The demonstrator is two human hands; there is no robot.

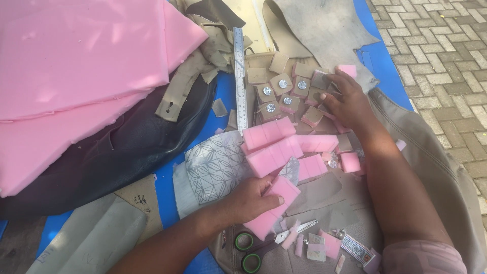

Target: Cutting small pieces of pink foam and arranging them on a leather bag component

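Where the scored pink foam strip (274, 205) lies low in the middle of the beige work cloth (431, 167), its cut lines mark off small blocks. From the lower left, the left hand (248, 199) reaches in, thumb and fingers clamped on its upper end. Farther up, the right hand (347, 101) rests fingertips on small foam-and-fabric squares (284, 91); whether it grips one, I cannot tell. More foam strips (284, 147), a steel ruler (240, 76), green-handled scissors (253, 248) and big pink foam sheets (76, 66) crowd around.
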